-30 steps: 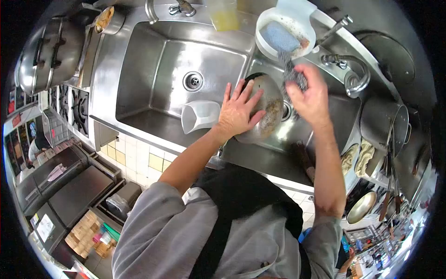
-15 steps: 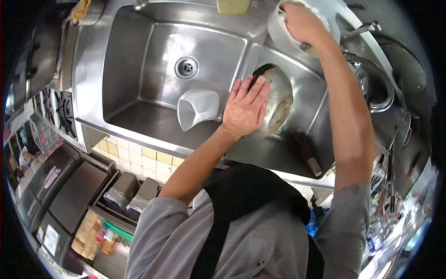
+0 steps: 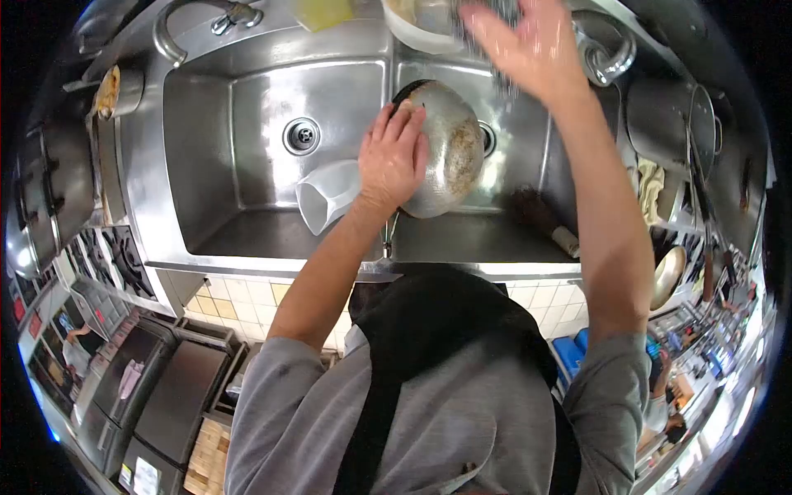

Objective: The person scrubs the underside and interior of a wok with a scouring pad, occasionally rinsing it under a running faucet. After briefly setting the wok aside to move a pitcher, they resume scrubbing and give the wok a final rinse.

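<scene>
We are now drawing our right hand (image 3: 536, 56) from the tub (image 3: 422, 41), clutching a wet-looking scrubber (image 3: 502, 10); our open left hand (image 3: 390, 165) is bracing the pan (image 3: 454, 161).

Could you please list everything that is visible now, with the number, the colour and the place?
Basins: two, silver, centre
Drains: two, silver, one per basin
Overturned pan: one, silver, stained brown, right basin
Scoop-like container: one, white, left basin
Brush: one, brown, right basin
Faucets: two, silver, behind basins
Tub: one, white, top centre
Container: one, yellowish, top
Small pot: one, silver, upper left
Large pot: one, grey, right
Blurred item: one, grey, top
Background people: several, lower sides
Apron: one, black, worn
Left hand: one, bare, touching pan
Right hand: one, bare, top
</scene>
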Tool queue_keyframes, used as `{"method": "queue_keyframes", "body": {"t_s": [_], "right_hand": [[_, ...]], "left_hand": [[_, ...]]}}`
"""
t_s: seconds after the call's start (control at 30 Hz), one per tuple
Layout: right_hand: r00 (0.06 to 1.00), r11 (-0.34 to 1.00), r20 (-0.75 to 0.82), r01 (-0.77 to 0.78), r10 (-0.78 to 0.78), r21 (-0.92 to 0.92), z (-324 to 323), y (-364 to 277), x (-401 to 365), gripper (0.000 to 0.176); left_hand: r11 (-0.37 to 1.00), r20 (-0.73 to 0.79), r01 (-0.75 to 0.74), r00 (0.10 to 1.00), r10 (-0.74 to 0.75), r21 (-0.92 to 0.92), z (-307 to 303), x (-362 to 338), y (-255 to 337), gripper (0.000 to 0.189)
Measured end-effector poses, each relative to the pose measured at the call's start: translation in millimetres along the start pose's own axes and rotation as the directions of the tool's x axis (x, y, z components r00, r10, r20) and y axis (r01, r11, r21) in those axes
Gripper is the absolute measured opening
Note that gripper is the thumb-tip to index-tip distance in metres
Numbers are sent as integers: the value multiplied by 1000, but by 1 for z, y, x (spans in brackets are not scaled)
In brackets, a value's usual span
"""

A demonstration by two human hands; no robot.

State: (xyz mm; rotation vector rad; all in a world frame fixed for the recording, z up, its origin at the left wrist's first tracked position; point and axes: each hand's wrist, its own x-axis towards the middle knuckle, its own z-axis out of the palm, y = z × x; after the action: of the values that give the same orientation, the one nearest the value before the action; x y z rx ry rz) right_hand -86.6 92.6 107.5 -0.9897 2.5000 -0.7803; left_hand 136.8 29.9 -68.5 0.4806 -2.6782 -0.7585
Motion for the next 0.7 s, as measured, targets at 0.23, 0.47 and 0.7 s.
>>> {"method": "queue_keyframes", "body": {"t_s": [0.23, 0.47, 0.7], "right_hand": [[970, 953, -231, 142, -79, 266, 150, 106, -157, 38], [942, 973, -319, -27, 101, 228, 176, 119, -137, 38], [951, 955, -274, -64, 146, 288, 173, 102, -152, 40]], "left_hand": [[998, -3, -58, 998, 58, 4, 7, 11, -1, 42], [997, 51, -53, 997, 56, -64, 9, 8, -1, 45], [1000, 94, -23, 995, 21, 19, 9, 5, 0, 48]]}}
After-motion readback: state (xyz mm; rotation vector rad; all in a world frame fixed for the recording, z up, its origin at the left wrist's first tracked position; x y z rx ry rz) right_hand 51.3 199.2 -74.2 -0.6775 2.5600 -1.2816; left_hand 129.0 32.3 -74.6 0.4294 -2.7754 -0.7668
